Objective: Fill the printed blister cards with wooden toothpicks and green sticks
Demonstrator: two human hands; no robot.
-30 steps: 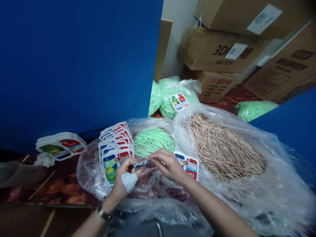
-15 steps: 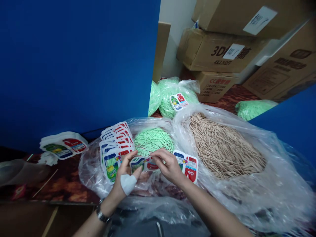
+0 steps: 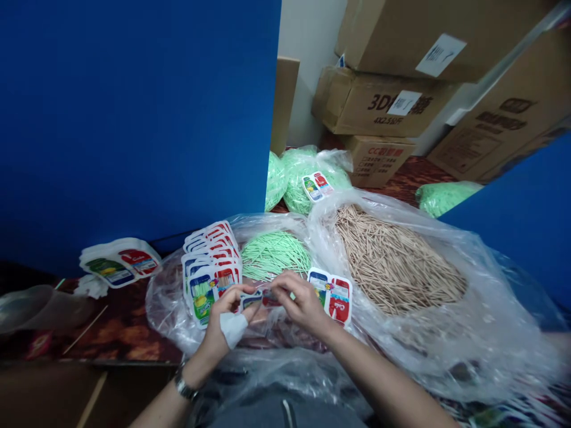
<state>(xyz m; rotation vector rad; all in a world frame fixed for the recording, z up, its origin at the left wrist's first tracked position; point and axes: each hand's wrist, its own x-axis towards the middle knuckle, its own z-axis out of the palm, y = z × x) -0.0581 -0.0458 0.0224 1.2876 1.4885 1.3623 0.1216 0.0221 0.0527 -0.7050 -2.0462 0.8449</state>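
My left hand (image 3: pixel 228 318), a white patch at the base of its thumb, is closed on one end of a small printed double-bottle pack (image 3: pixel 251 300), tilted nearly edge-on. At the pack's red end my right hand (image 3: pixel 300 300) is pinched; a bit of green shows by its fingers, too small to name. Just beyond both hands lies a heap of thin light-green sticks (image 3: pixel 276 252) in a clear plastic bag. Overlapping green-and-red packs (image 3: pixel 209 291) stand in rows left of my left hand. Another such pack (image 3: pixel 340 303) lies right of my right hand.
A large plastic bag of brown sticks (image 3: pixel 397 261) spreads to the right. Further left lie a stack of printed cards (image 3: pixel 120 261) and a clear plastic container (image 3: pixel 38 309). Tied green bags (image 3: pixel 297 178) and cardboard boxes (image 3: pixel 383 107) stand behind, beside a blue panel (image 3: pixel 134 119).
The pack has tipped, so less of its printed face shows. My right fingers are still at its red end. The whole view has shifted slightly.
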